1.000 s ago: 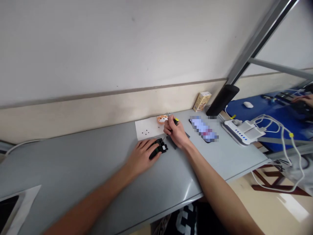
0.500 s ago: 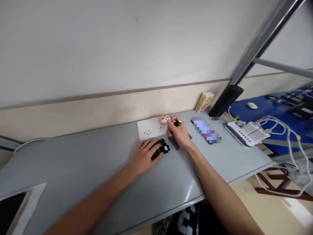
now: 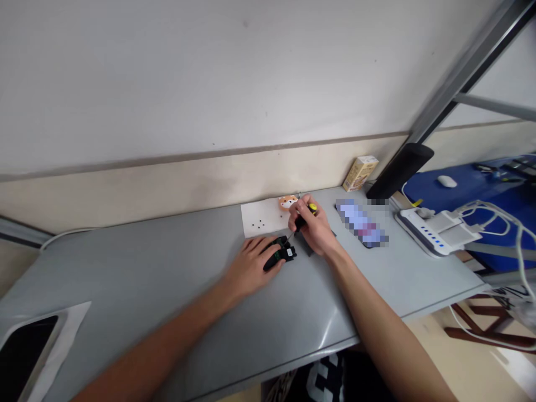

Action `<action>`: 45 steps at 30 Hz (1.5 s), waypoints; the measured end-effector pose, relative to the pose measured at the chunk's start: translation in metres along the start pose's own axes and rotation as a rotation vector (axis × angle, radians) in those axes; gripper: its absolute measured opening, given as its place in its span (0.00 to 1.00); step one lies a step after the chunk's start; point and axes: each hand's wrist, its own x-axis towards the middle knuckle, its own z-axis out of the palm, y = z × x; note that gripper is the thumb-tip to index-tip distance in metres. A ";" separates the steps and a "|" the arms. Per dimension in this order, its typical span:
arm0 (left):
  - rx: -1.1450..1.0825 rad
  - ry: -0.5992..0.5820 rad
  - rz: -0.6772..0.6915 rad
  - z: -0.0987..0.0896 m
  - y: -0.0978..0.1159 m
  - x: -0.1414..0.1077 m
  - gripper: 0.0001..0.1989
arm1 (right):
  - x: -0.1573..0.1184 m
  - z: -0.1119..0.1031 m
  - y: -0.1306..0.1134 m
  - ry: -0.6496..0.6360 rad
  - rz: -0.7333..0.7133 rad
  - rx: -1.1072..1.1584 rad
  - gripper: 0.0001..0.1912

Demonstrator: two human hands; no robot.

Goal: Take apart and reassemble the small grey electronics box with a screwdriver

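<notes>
My left hand (image 3: 253, 265) grips a small black device (image 3: 288, 253) with a green part and a white label, holding it on the grey table (image 3: 167, 268). A black and yellow screwdriver (image 3: 300, 222) is in the closed fingers of my right hand (image 3: 314, 223), its thin shaft slanting down to the device. The exact spot where the tip meets it is too small to tell. Behind the device lies a white sheet (image 3: 252, 218) with several tiny dark screws. An orange and white animal-face item (image 3: 287, 202) rests at the sheet's right. Under my right wrist is a dark flat piece (image 3: 305, 243).
To the right lie a blurred-out phone (image 3: 355, 220) and a white power strip (image 3: 439, 231) with cables. A yellow box (image 3: 360, 173) and a black cylinder (image 3: 400, 171) stand near the wall. A black-screened tablet (image 3: 27, 354) sits at the lower left.
The whole view has shifted slightly, so things appear farther right. Both hands keep their hold on the device and the screwdriver, whose handle looks a little more upright.
</notes>
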 end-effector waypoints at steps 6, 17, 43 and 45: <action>0.005 0.016 0.008 0.000 0.000 -0.001 0.13 | 0.004 0.004 0.002 -0.005 -0.021 0.054 0.21; 0.018 0.007 0.011 -0.002 0.001 0.000 0.13 | 0.002 -0.004 0.001 0.090 -0.129 -0.340 0.18; -0.161 0.364 -0.185 -0.013 -0.003 -0.002 0.08 | 0.009 -0.029 0.003 0.347 -0.282 -0.836 0.21; -0.200 0.449 -0.277 -0.014 -0.007 0.000 0.08 | 0.009 -0.028 0.002 0.382 -0.304 -0.792 0.22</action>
